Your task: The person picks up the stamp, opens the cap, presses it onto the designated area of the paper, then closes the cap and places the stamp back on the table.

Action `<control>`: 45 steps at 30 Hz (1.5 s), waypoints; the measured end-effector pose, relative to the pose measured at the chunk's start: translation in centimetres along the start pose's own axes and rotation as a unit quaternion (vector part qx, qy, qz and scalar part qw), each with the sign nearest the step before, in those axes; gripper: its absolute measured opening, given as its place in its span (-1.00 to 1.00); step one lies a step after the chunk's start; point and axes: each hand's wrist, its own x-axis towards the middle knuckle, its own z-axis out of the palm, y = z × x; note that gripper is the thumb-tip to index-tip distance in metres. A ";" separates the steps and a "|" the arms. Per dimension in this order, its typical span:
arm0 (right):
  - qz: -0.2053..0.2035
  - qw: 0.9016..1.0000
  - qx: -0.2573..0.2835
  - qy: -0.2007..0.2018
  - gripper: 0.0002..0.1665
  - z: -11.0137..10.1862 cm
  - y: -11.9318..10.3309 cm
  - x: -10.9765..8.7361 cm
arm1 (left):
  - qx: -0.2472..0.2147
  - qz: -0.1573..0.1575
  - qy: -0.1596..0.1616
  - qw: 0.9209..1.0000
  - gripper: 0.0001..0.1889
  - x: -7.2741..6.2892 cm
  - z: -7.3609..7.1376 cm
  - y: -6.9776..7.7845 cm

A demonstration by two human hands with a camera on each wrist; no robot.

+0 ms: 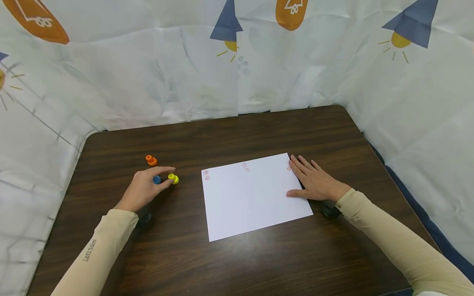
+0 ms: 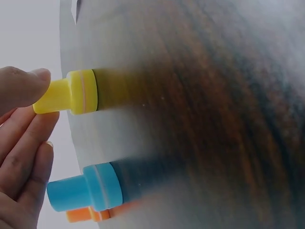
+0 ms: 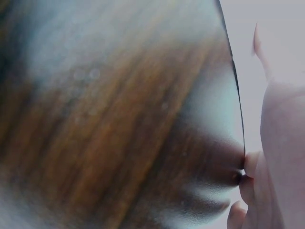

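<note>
A yellow stepped piece (image 1: pixel 173 179), with a wide base and narrower top, stands on the table. My left hand (image 1: pixel 142 187) is around it; the thumb (image 2: pixel 24 88) touches its narrow end in the left wrist view, while a small gap shows below the forefinger in the head view. A blue piece (image 2: pixel 86 186) of like shape stands nearer the palm, and an orange one (image 1: pixel 151 160) stands beyond the hand. My right hand (image 1: pixel 314 181) lies flat, fingers spread, over the right edge of a white paper sheet (image 1: pixel 255 201). Small red writing runs along the sheet's far edge.
The dark wood table (image 1: pixel 259 263) has rounded far corners. White printed fabric (image 1: pixel 185 74) hangs behind it and on both sides. Dark devices sit under both wrists.
</note>
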 end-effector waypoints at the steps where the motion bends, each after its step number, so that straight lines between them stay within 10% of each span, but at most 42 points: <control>1: 0.000 1.000 -0.001 0.000 0.32 0.0 0.0 0.0 | 0.002 0.003 0.000 1.000 -0.61 0.0 0.0 0.1; 35: 0.006 1.000 0.002 -0.002 0.32 0.1 0.1 0.1 | -0.053 -0.016 -0.020 0.998 -0.59 -0.5 2.3 0.1; 45: 0.005 1.000 0.006 -0.003 0.31 0.1 0.0 0.1 | -0.132 -0.045 -0.031 0.990 -0.60 -0.4 2.8 -0.4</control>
